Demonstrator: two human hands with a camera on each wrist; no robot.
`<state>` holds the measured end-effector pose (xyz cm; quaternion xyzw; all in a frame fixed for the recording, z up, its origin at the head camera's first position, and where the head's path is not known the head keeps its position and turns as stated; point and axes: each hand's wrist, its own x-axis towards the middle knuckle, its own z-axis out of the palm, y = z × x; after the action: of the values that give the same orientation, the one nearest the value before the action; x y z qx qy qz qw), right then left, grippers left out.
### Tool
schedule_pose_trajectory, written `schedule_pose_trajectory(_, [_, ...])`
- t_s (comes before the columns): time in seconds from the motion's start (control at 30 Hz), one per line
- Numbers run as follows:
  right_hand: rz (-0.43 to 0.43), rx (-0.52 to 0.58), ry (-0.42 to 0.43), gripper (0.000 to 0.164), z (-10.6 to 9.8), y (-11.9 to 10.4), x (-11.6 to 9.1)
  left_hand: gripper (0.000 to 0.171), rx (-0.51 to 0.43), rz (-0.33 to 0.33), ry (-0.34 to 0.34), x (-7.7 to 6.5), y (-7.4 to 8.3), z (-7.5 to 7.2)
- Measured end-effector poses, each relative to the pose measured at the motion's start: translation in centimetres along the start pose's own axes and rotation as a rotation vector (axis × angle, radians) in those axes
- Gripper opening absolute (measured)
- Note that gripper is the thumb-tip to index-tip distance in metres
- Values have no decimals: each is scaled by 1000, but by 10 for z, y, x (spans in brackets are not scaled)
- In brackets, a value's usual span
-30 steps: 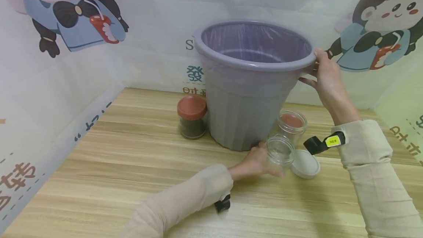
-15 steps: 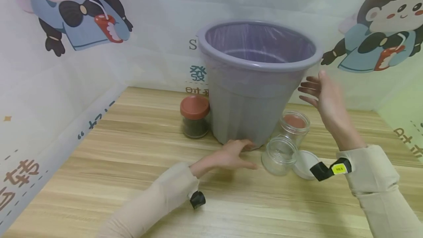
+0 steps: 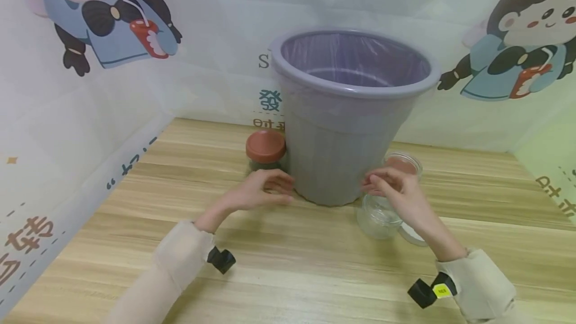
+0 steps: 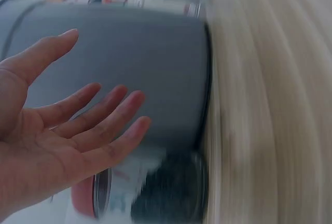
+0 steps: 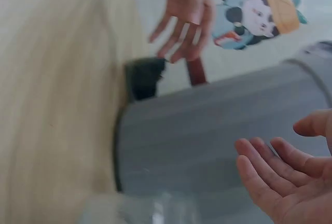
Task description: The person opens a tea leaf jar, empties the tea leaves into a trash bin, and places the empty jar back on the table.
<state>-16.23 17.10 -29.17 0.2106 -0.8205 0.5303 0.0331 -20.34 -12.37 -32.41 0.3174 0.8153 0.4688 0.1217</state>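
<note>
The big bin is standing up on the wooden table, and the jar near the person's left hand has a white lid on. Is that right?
Not quite: the lid on that jar is red, not white, as the head view shows. The big bin does stand upright on the wooden table, and the jar is near the left hand.

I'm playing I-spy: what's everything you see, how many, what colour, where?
Round plastic bin: one, purple-grey, back middle
Round red-lidded jar: one, dark contents, bin's left
Open round jars: two, clear, bin's right
Reddish disc: one, visible at rear jar
Round lid: one, white, beside front jar
Wooden table: one, light brown, underneath
Cartoon backdrop: one, whitish, behind
Wrist cameras: two, black, cuffs
Sleeves: two, cream, bottom
Left fingers, right fingers: two sets, beside bin
</note>
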Motion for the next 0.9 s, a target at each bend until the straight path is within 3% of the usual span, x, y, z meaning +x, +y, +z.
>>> schedule_pose_trajectory(0.13, [10,-48,-65,26,20,9,1,37,-4,-83,119,-11,-11,-17])
schedule_pose_trajectory(0.33, [27,-113,-151,30,50,20,8,36,-9,-289,303,-20,-19,-29])
schedule_pose_trajectory(0.53, [53,-117,-211,42,84,20,19,73,-19,-455,377,-14,-27,-29])
schedule_pose_trajectory(0.7, [113,-132,-276,57,109,18,30,99,-76,-444,389,0,-36,-25])
schedule_pose_trajectory(0.9, [178,-174,-299,71,128,17,42,104,-88,-382,461,14,-46,-22])
